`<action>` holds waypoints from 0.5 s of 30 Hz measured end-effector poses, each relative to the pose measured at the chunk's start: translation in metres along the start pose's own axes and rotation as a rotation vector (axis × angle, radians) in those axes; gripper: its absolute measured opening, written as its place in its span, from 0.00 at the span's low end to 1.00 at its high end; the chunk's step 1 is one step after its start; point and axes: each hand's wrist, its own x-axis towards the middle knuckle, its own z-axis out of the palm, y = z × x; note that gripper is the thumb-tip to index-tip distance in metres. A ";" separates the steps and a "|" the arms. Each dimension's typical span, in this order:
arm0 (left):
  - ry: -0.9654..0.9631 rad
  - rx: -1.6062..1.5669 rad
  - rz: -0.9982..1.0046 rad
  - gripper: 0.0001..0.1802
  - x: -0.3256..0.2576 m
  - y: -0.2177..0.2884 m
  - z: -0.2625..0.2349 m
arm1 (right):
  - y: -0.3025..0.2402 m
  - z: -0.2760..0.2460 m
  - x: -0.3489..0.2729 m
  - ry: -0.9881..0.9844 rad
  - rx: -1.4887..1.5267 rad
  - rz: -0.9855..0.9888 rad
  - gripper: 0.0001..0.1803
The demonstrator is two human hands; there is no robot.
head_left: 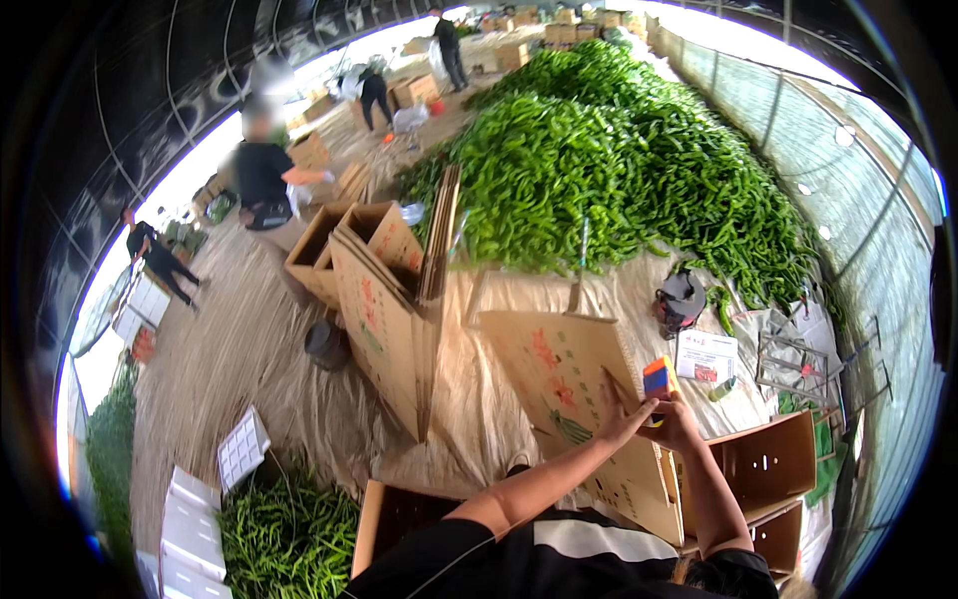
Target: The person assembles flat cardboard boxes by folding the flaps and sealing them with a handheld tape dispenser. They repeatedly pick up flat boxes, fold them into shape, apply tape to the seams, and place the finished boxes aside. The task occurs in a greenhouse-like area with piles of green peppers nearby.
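Note:
A tan cardboard carton with red and green print stands tilted in front of me. My left hand lies against its printed face near the right edge, one finger stretched upward and another part reaching toward my right hand. Beside that edge, my right hand is closed around a small orange and blue handheld object. Its exact kind is too small to tell. The two hands almost meet, and part of the object is hidden by the fingers.
Flat cartons lean beside open boxes at centre left. A large heap of green peppers fills the far side. An open carton stands right; white crates are lower left. A person works nearby.

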 end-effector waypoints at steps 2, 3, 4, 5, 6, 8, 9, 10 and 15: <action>-0.022 -0.039 0.029 0.70 0.014 0.004 -0.018 | 0.000 -0.008 0.014 -0.054 -0.217 -0.137 0.23; -0.047 -0.048 0.062 0.70 0.022 0.002 -0.032 | 0.009 0.000 0.018 -0.181 -0.044 0.118 0.22; -0.062 -0.051 0.088 0.70 0.027 0.000 -0.050 | -0.008 0.012 0.027 -0.180 0.060 0.149 0.25; -0.090 -0.009 0.046 0.69 0.034 0.004 -0.070 | -0.021 0.020 0.037 -0.212 0.131 0.294 0.27; -0.111 -0.035 0.017 0.68 0.042 0.007 -0.088 | -0.027 0.029 0.049 -0.243 0.202 0.442 0.30; -0.175 -0.096 -0.024 0.67 0.068 0.018 -0.119 | -0.012 0.052 0.068 -0.181 0.197 0.378 0.31; -0.165 -0.132 0.005 0.67 0.085 0.025 -0.131 | -0.002 0.062 0.076 -0.148 0.195 0.353 0.32; -0.160 -0.141 -0.063 0.67 0.096 0.037 -0.144 | 0.000 0.073 0.091 -0.172 0.212 0.264 0.30; -0.311 -0.324 -0.317 0.61 0.140 -0.029 -0.181 | 0.006 0.131 0.175 0.095 0.732 0.388 0.23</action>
